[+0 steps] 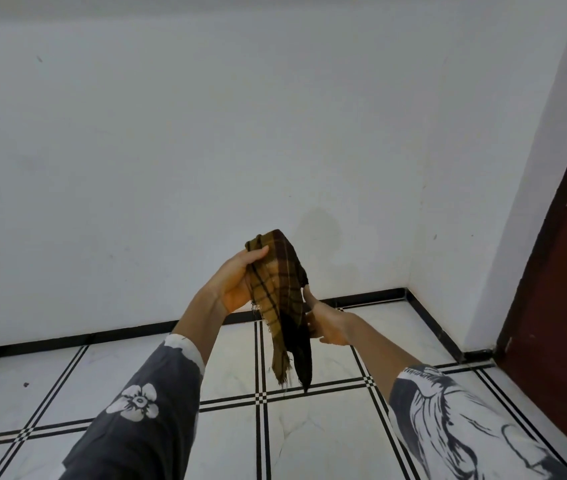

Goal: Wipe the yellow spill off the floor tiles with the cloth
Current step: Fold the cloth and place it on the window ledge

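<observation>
Cloth: the checked yellow-brown cloth (277,282) is being held up in the air, well to the left of the door (559,289). Its frayed tail is hanging clear of the floor tiles (309,438).
Left hand: the cloth's upper bunch is being gripped by the left hand (237,282) on the side farther from the door, with the thumb pressed over the fabric.
Right hand: the cloth's lower, darker part is being clasped by the right hand (330,325) on the side nearer the door.
Spill: no yellow patch is being shown on the tiles in view, so its place relative to the door cannot be told.
Step in hand: judged as preparation. The cloth is apparently being gathered or refolded and is not yet being applied to the floor.
Next move: the spill needs locating first. The cloth should then be bunched into a pad, lowered to the tiles and pressed flat before any stroke is made.
</observation>
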`<act>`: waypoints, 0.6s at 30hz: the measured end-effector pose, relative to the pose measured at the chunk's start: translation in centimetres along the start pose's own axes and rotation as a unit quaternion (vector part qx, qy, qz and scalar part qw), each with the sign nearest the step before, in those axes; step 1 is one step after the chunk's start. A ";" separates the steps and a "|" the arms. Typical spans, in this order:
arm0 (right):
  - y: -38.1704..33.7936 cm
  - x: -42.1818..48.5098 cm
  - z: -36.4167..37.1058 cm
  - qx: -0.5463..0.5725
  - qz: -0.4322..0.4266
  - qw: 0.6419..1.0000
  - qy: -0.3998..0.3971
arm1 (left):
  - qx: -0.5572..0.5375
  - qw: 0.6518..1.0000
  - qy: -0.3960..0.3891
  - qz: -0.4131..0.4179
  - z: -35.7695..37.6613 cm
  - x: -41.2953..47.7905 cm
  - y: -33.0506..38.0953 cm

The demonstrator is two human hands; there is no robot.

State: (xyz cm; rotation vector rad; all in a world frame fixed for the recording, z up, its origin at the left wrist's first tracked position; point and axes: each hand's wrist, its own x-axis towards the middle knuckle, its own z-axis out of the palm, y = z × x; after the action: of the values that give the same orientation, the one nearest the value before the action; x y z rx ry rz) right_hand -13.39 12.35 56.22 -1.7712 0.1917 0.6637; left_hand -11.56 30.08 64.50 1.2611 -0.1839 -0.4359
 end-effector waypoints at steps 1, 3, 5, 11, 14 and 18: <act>0.0 0.1 -0.1 0.022 -0.009 1.000 -0.012 | -0.012 1.000 0.008 0.002 0.0 0.0 0.1; 0.0 0.5 -0.3 0.098 -0.040 0.994 -0.035 | -0.035 0.999 0.012 0.011 -0.3 0.0 0.2; 0.0 0.8 -0.6 0.178 -0.069 0.979 -0.069 | -0.058 0.998 0.008 0.023 -0.5 -0.2 0.3; -1.4 -0.2 -0.3 0.297 -0.157 0.941 -0.045 | -0.025 0.998 0.063 -0.010 -1.9 -0.1 -0.5; -1.4 -0.4 -0.8 0.283 -0.189 0.940 -0.003 | 0.058 0.995 0.052 -0.059 -2.6 -0.3 -1.0; -1.6 -0.5 -1.3 0.258 -0.183 0.948 0.028 | 0.203 0.972 -0.036 -0.111 -4.1 -0.6 -2.2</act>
State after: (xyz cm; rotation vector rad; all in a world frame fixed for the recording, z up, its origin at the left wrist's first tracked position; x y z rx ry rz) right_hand -12.67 11.55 58.01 -1.2703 0.0610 0.2587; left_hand -11.03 33.41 61.26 1.6783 -0.2008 -0.6618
